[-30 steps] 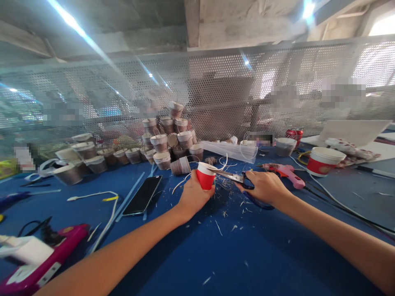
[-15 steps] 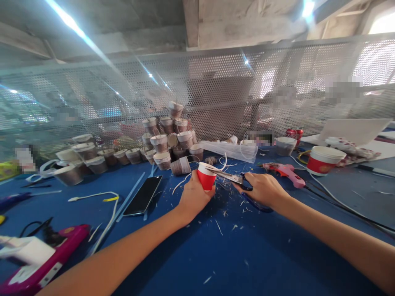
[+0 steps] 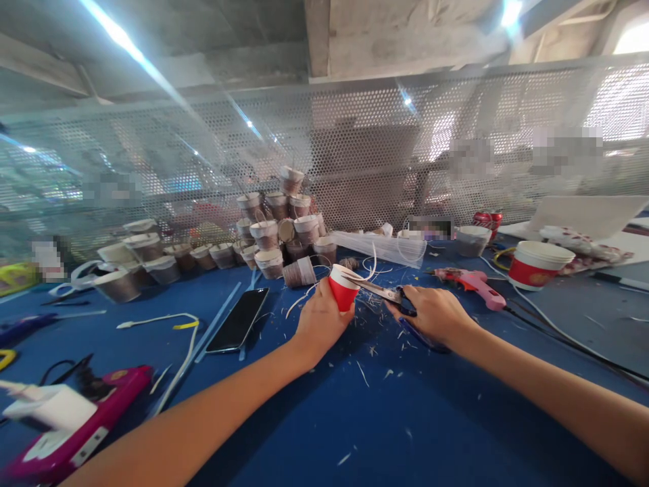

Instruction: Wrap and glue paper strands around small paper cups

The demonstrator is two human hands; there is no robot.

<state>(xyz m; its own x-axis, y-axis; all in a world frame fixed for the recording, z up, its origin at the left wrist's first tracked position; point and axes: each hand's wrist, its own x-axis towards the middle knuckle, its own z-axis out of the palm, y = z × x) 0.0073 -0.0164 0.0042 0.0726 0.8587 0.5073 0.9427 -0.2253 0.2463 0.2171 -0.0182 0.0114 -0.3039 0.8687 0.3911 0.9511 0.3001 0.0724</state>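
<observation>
A red and white paper cup (image 3: 345, 295) is gripped by my left hand (image 3: 320, 318), its mouth tilted up toward the right. My right hand (image 3: 435, 312) is closed round the dark handles of a pair of scissors (image 3: 388, 293). Their metal blades reach over the cup's rim. A thin white strip (image 3: 374, 260) curls up from the rim beside the blades. Small white scraps (image 3: 374, 352) lie scattered on the blue table under and around the cup.
Wrapped small cups (image 3: 276, 233) stand stacked at the back. A phone (image 3: 238, 320) and a magenta power strip (image 3: 114, 406) lie on the left. To the right are a pink glue gun (image 3: 479, 284), stacked red and white cups (image 3: 538, 267) and a soda can (image 3: 489, 222). Clear plastic sticks (image 3: 380, 249) lie behind.
The view has shifted slightly, so everything sits a little further right. Both hands keep their grips on the cup and scissors; the white strip stands a bit more upright.
</observation>
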